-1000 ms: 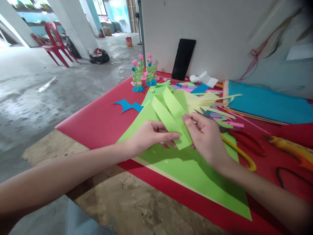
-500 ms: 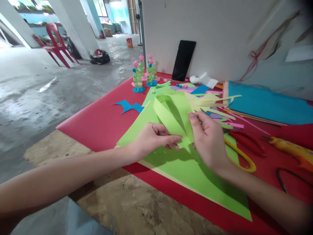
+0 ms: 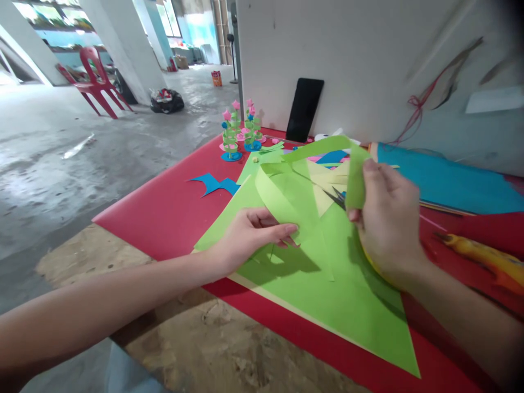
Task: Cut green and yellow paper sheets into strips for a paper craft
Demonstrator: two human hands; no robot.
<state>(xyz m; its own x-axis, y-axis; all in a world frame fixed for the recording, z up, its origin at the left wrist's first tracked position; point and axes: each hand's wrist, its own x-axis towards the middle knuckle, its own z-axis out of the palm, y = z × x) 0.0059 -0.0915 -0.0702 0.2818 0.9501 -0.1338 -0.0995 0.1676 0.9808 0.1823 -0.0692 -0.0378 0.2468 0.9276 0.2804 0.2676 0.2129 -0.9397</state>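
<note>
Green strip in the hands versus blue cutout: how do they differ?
The green strip is a curving band; the blue cutout has curved notches. The green strip is held by the left hand and right hand; the blue cutout lies on the red surface. Both look like paper.

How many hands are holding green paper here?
2: the left hand, near the middle, pinching green paper; the right hand, farther right, gripping a raised strip. No others show.

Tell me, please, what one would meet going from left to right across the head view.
Red chair, black bag, blue paper cutout, left hand, black phone, right hand, yellow tool.
</note>
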